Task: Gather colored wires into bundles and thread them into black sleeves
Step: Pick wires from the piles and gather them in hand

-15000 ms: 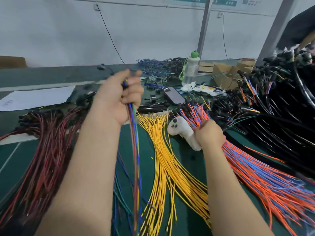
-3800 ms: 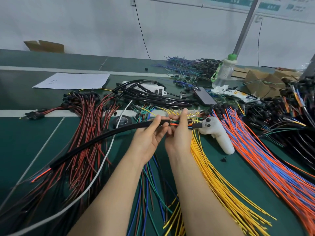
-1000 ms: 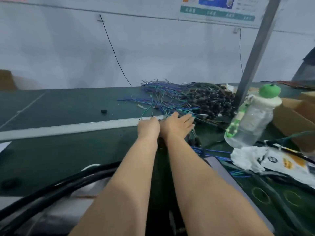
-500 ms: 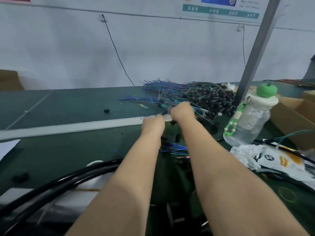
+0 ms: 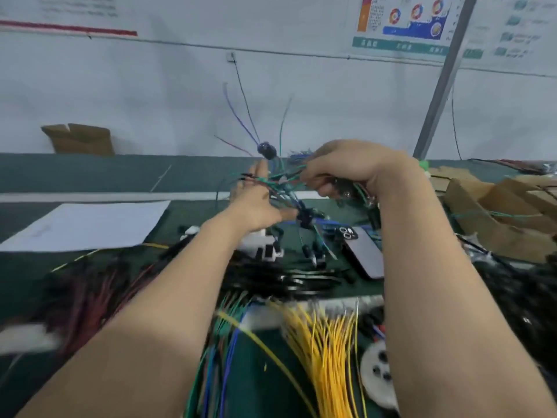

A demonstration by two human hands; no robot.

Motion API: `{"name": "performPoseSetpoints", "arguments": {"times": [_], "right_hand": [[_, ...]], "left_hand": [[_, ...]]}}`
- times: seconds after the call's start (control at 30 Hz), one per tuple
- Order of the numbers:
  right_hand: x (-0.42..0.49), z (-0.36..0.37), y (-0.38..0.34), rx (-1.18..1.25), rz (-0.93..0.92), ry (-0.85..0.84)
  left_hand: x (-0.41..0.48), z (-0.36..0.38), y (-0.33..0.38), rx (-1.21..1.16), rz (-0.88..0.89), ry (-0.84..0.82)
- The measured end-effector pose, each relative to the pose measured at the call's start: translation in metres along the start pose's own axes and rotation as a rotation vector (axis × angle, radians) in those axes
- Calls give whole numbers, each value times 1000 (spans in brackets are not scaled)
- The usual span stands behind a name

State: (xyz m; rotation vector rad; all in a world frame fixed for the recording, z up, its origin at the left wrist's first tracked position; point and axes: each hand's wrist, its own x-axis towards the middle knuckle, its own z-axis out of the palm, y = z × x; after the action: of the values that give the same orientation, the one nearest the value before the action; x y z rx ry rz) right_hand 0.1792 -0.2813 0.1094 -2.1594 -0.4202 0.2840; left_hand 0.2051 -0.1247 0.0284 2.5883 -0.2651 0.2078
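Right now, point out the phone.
Head view, right of centre: the phone lies on the green table beside the right forearm, beyond the yellow wires.

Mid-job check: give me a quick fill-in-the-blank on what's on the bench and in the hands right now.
1. The right hand grips a wire tangle whose connectors are ___.
2. The wire fan beside the right forearm is ___.
3. The phone lies face ___.
4. The paper sheet lies ___ of the left hand.
Missing words: black; yellow; down; left.
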Motion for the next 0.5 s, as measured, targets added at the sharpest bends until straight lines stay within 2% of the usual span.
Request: {"name": "performPoseSetpoints", "arguments": {"times": [0.1,0.17,0.23,0.3,0.37,0.43,0.47,0.5], "right_hand": [[-53,29,-24,44,-79,-80],[-82,49,-33,138,-106,-63],[-105,65,-39,129,-95,69],[-126,75,-41,-88,-47,293],[-149,89,-37,-231,-70,683],[-172,116,-32,-180,-278,1155],[-177,133,-29,-98,-343,1278],[-179,152,-28,10,-343,1242]], "left_hand": [[-74,-25,-6,-246,63,-67],[-113,-39,-12,-164,99,14],[-138,-49,-17,-22,84,95],[-156,-58,-18,38,27,133],[-166,-66,-15,6,2,204],[-169,-76,-10,-81,-18,296],[-170,-82,-6,-137,-53,322],[-169,-88,-3,-198,-82,336]]}}
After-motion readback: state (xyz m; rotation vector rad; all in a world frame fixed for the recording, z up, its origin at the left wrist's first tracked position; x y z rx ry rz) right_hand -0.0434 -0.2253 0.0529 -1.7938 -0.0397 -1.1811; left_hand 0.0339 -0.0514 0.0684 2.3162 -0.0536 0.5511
